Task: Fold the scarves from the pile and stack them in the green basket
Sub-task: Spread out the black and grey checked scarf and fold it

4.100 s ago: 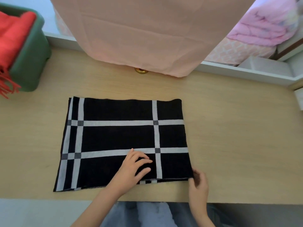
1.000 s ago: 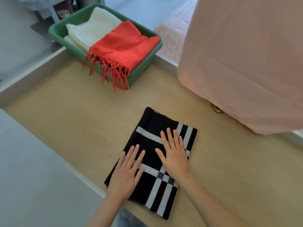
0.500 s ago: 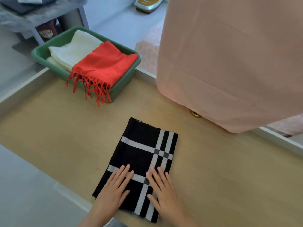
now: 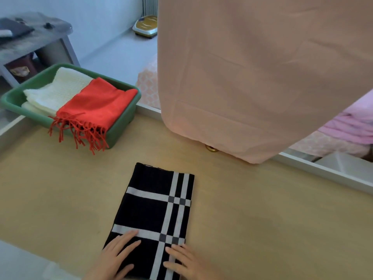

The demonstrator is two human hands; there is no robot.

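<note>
Black plaid scarf (image 4: 149, 211) lies folded on the tabletop (image 4: 262, 219) — your left grip (image 4: 115, 257) and right grip (image 4: 186, 263) both spread flat, pressing its near end. Green basket (image 4: 121, 126) far left, well apart — holds red scarf (image 4: 96, 108) partly over white scarf (image 4: 60, 89)

Matt woven-cloth black scarf (image 4: 153, 207) on smooth pale wood-look table (image 4: 262, 219); smooth green plastic basket (image 4: 121, 126), fringed red cloth scarf (image 4: 94, 110).

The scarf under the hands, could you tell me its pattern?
The scarf is black with white stripes; head view.
</note>
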